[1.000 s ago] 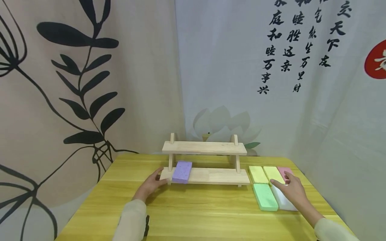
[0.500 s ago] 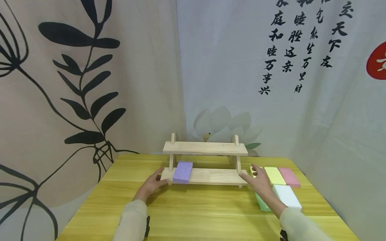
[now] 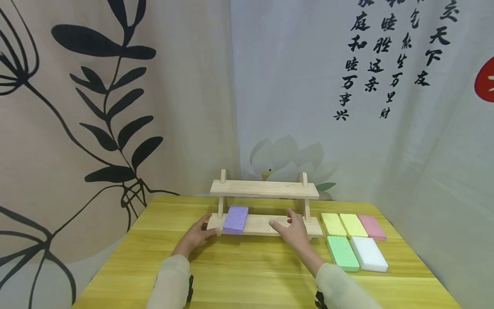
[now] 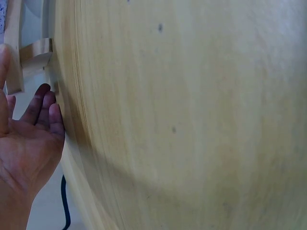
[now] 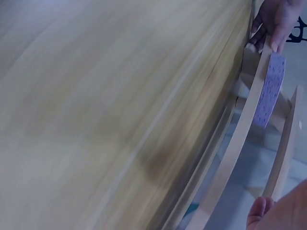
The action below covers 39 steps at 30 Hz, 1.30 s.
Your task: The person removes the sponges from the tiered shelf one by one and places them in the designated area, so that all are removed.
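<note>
A two-tier wooden display rack [image 3: 264, 189] stands at the back of the table. On its lower shelf, toward the left, lies a purple sponge [image 3: 235, 219] that slightly overhangs the front edge. My left hand [image 3: 194, 236] holds the left end of that shelf, thumb at the front; in the right wrist view its thumb presses beside the sponge. Over the right half of the lower shelf is my right hand [image 3: 295, 231], thumb and fingers spread apart with nothing between them. In the left wrist view, the left hand's palm [image 4: 29, 148] faces the camera.
To the right of the rack, sponges lie in two rows on the wooden table [image 3: 247, 274]: two yellow sponges [image 3: 333, 224] and a pink sponge [image 3: 372, 227] behind, a green sponge [image 3: 343, 253] and a white sponge [image 3: 368, 254] in front. A printed curtain [image 3: 185, 86] hangs behind.
My right hand has moved left from above the sponges on the right to the lower shelf, holding nothing. The left hand and the purple sponge have kept their places.
</note>
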{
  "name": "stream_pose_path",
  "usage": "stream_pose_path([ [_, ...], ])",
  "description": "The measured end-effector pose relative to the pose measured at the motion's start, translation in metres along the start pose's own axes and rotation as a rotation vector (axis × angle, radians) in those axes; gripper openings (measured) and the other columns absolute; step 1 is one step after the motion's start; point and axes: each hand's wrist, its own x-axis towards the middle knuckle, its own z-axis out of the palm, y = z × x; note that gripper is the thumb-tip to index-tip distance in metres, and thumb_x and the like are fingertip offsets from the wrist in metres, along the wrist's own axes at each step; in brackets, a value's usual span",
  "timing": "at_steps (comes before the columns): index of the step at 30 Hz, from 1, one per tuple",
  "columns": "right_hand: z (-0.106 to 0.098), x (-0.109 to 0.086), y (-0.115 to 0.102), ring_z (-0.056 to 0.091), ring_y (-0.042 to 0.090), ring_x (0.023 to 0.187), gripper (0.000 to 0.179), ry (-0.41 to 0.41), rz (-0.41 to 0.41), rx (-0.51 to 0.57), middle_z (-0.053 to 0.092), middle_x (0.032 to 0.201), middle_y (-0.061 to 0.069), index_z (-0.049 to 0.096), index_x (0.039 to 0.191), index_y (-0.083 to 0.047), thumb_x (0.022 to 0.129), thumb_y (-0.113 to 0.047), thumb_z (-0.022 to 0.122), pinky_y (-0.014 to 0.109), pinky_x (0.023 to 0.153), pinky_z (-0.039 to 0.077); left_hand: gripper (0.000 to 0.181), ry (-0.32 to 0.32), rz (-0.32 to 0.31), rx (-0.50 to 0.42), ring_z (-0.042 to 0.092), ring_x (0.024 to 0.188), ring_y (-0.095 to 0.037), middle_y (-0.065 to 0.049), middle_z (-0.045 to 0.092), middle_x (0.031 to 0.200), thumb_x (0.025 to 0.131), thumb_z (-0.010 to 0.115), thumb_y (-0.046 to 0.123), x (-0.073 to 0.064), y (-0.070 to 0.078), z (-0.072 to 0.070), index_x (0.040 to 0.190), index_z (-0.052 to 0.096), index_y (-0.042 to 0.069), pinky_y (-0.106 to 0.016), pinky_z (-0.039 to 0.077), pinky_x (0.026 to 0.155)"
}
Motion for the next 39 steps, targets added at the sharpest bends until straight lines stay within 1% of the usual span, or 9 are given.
stream_pose_path([
  [5,0.031,-0.001,-0.012,0.045,0.039,0.126,0.090,0.028,-0.004,0.043,0.042,0.142,0.022,0.038,0.148,0.005,0.084,-0.046,0.077,0.052,0.098,0.045,0.082,0.000,0.011,-0.007,0.045,0.130,-0.047,-0.033,0.041,0.146,0.093,0.071,0.036,-0.002,0.001,-0.003,0.158,0.026,0.015,-0.063,0.034,0.106],
  [13,0.085,-0.008,-0.032,0.048,0.040,0.122,0.091,0.070,0.003,0.093,0.043,0.138,0.025,0.038,0.147,0.007,0.083,-0.044,0.078,0.052,0.097,0.047,0.081,0.007,0.016,0.002,0.046,0.129,-0.045,-0.033,0.043,0.144,0.092,0.072,0.035,-0.001,0.001,-0.007,0.157,0.027,0.013,-0.062,0.035,0.105],
  [17,0.110,-0.011,-0.041,0.048,0.039,0.122,0.092,0.110,0.019,0.065,0.044,0.137,0.024,0.039,0.146,0.007,0.081,-0.044,0.080,0.052,0.097,0.046,0.081,0.009,0.026,-0.004,0.051,0.124,-0.042,-0.031,0.047,0.140,0.093,0.072,0.034,-0.001,0.000,-0.008,0.157,0.028,0.013,-0.060,0.038,0.104],
  [22,0.137,-0.010,-0.043,0.048,0.042,0.121,0.094,0.181,0.049,-0.036,0.046,0.135,0.027,0.043,0.143,0.007,0.078,-0.049,0.081,0.055,0.099,0.044,0.080,-0.001,0.059,-0.006,0.055,0.120,-0.040,-0.032,0.049,0.138,0.094,0.070,0.032,-0.003,0.000,-0.008,0.157,0.026,0.009,-0.058,0.042,0.101],
  [25,0.149,-0.009,-0.043,0.049,0.042,0.118,0.097,0.222,0.059,-0.067,0.047,0.131,0.028,0.043,0.143,0.008,0.076,-0.051,0.082,0.055,0.097,0.044,0.081,-0.004,0.068,-0.032,0.057,0.118,-0.038,-0.033,0.049,0.137,0.094,0.071,0.030,-0.004,-0.001,-0.007,0.157,0.025,0.008,-0.056,0.043,0.101],
  [28,0.158,-0.010,-0.042,0.050,0.039,0.113,0.099,0.259,0.065,-0.084,0.049,0.128,0.026,0.044,0.143,0.007,0.074,-0.053,0.083,0.054,0.092,0.046,0.080,-0.002,0.071,-0.056,0.058,0.117,-0.037,-0.032,0.051,0.136,0.093,0.072,0.027,-0.004,-0.001,-0.005,0.156,0.026,0.008,-0.055,0.043,0.101],
  [31,0.164,-0.010,-0.042,0.049,0.037,0.109,0.100,0.295,0.064,-0.105,0.050,0.125,0.024,0.045,0.143,0.005,0.072,-0.053,0.084,0.053,0.089,0.047,0.080,0.000,0.080,-0.049,0.058,0.117,-0.039,-0.032,0.052,0.135,0.093,0.072,0.026,-0.005,0.000,-0.003,0.156,0.027,0.007,-0.056,0.043,0.101],
  [34,0.169,-0.010,-0.042,0.049,0.036,0.108,0.100,0.325,0.054,-0.122,0.050,0.123,0.023,0.046,0.142,0.004,0.070,-0.053,0.086,0.053,0.089,0.045,0.079,0.003,0.075,-0.044,0.056,0.119,-0.039,-0.030,0.052,0.136,0.093,0.071,0.027,-0.005,0.001,-0.001,0.156,0.028,0.009,-0.056,0.042,0.101],
  [39,0.173,-0.009,-0.041,0.047,0.035,0.107,0.101,0.340,0.064,-0.161,0.051,0.120,0.021,0.047,0.141,0.003,0.067,-0.053,0.087,0.053,0.089,0.044,0.078,0.008,0.072,-0.033,0.056,0.118,-0.038,-0.028,0.055,0.133,0.093,0.072,0.028,-0.004,0.001,0.000,0.156,0.030,0.009,-0.056,0.043,0.100],
])
